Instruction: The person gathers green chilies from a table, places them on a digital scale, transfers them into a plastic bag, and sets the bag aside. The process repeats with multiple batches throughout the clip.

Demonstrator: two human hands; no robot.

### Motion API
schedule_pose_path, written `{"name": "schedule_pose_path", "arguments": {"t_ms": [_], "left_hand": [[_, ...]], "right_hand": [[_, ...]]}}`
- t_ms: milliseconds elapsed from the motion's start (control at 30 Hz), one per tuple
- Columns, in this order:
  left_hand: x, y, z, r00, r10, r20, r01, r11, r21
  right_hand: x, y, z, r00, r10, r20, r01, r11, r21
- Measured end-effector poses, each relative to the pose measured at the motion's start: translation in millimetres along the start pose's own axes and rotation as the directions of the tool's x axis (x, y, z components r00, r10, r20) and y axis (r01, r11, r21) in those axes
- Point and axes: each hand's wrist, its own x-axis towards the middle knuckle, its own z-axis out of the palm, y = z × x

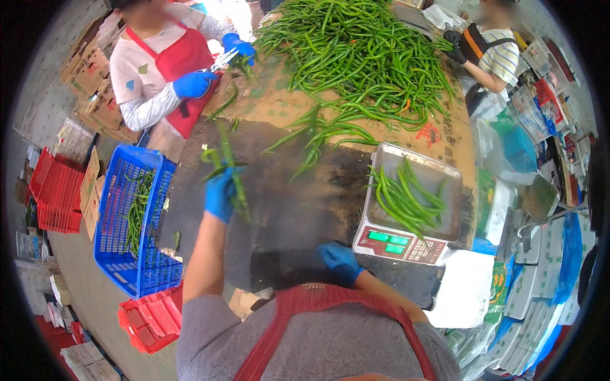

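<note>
My left hand point(222, 194), in a blue glove, grips a few long green chili peppers point(228, 143) above the left part of the dark tabletop. My right hand point(340, 261), also gloved in blue, is low over the table near the front left corner of the digital scale point(405, 247). Its fingers are blurred, so whether it holds anything does not show. A bunch of green chilies point(398, 197) lies on the scale's metal pan. Beyond, loose chilies point(312, 138) trail from a large heap of chilies point(362, 57) on the cardboard-covered far part of the table.
A blue plastic crate point(107, 209) with chilies stands left of the table, above a red crate point(152, 319). At the far left, a co-worker's gloved hands point(193, 85) hold scissors point(223, 61) and chilies. Another co-worker's dark-gloved hand point(455, 47) touches the heap's right side.
</note>
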Motion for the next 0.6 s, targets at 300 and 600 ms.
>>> {"name": "schedule_pose_path", "arguments": {"t_ms": [300, 600], "left_hand": [[6, 92, -353, 0.813, 0.123, -0.569, -0.471, 0.714, -0.518], [64, -25, -10, 0.995, -0.023, -0.101, 0.06, 0.922, 0.382]], "right_hand": [[0, 9, 8, 0.999, 0.029, 0.037, -0.029, 1.0, -0.011], [-2, 20, 9, 0.999, 0.031, 0.021, -0.03, 0.999, -0.021]]}}
